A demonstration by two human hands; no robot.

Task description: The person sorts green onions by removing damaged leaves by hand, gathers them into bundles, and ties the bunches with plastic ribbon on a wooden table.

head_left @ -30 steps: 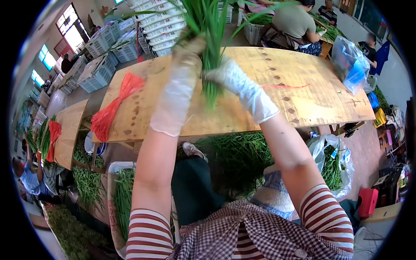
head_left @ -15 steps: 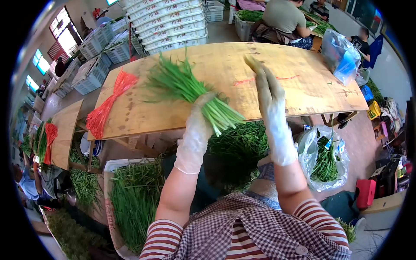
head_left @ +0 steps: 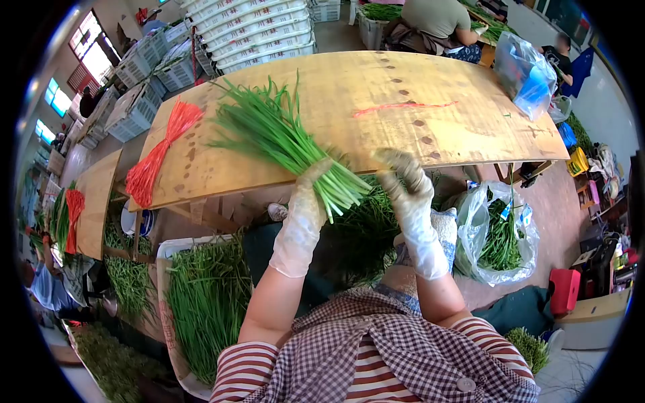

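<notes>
My gloved left hand (head_left: 308, 201) is closed around a bunch of green chives (head_left: 279, 138) near its pale cut ends. The bunch is held slantwise over the front edge of the wooden table (head_left: 269, 185), its leaves pointing to the far left. To the right of the stem ends is my right hand (head_left: 407, 191), also gloved, with bent fingers apart and nothing seen in them. A thin red strand of plastic string (head_left: 403, 107) lies across the table beyond it.
A tied bundle of red string (head_left: 164, 151) lies at the table's left end. Below stands a crate of chives (head_left: 208, 309); to the right, a clear plastic bag (head_left: 474, 242) holds more greens. Stacked white crates (head_left: 252, 33) and other people (head_left: 430, 23) are behind the table.
My right hand has come down and nearer to me, off the tabletop, its straight fingers now bent. My left hand still holds the chives, slightly lower in view.
</notes>
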